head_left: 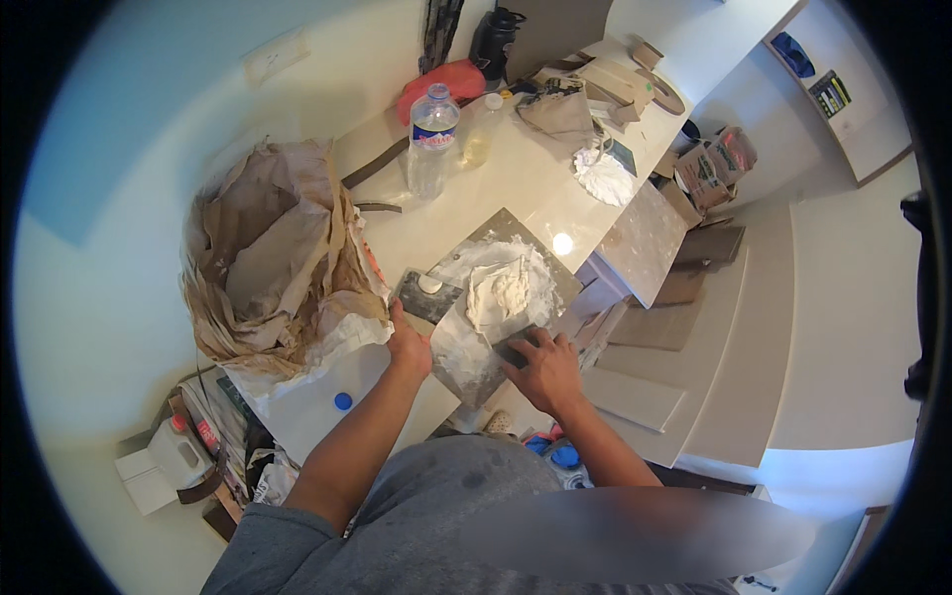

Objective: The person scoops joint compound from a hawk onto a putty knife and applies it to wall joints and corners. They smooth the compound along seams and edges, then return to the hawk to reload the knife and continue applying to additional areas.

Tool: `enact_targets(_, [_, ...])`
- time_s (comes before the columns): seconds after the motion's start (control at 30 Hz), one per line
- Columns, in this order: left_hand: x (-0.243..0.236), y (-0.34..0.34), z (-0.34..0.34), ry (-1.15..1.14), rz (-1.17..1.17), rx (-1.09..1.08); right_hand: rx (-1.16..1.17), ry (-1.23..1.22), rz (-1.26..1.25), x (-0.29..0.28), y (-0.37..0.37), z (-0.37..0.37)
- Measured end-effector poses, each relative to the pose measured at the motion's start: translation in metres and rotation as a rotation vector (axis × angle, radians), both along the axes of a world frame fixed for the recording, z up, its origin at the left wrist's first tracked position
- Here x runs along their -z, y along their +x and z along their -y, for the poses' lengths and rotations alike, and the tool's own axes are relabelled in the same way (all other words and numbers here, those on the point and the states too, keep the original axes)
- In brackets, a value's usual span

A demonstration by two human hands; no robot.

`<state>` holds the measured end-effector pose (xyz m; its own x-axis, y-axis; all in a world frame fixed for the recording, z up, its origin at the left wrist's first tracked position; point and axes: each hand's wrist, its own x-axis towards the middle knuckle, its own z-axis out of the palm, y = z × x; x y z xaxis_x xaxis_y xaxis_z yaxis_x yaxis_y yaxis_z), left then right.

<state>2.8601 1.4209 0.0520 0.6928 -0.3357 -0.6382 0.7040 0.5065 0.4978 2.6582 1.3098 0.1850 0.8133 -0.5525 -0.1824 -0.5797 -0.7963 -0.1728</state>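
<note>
A heap of white putty (pixel 499 290) lies on a flat grey board (pixel 466 382) smeared with white at the table's edge. My left hand (pixel 410 347) grips a dark, flat rectangular scraper (pixel 421 305) at the board's left side; a small white dab sits on it. The underside of that grip is hidden. At the near right of the heap, my right hand (pixel 550 372) is closed on a second dark scraper (pixel 516 347), its fingers bent over the top. This scraper's edge lies against the white smear.
A large torn paper sack (pixel 268 263) stands open at left. Behind are a clear water bottle (pixel 432 149), a smaller bottle (pixel 483 129) and a red bag (pixel 448 84). A blue cap (pixel 343 401) lies near the table's front. White crumpled cloth (pixel 602 177) sits at far right.
</note>
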Motion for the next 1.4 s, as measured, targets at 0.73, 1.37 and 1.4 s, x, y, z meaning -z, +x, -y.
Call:
enact_targets(0.73, [-0.17,-0.032,0.002,-0.37,-0.106,0.557,-0.142,1.122,0.985,-0.093,0.003,0.004])
enact_targets(1.37, [-0.068,0.016,-0.002,-0.421,-0.042,0.373,-0.128,0.094,0.141,-0.042,-0.016,0.059])
enact_targets(1.4, [-0.051,0.023,-0.001,-0.477,0.01,0.333,-0.129,0.094,0.125,-0.032,-0.012,0.056])
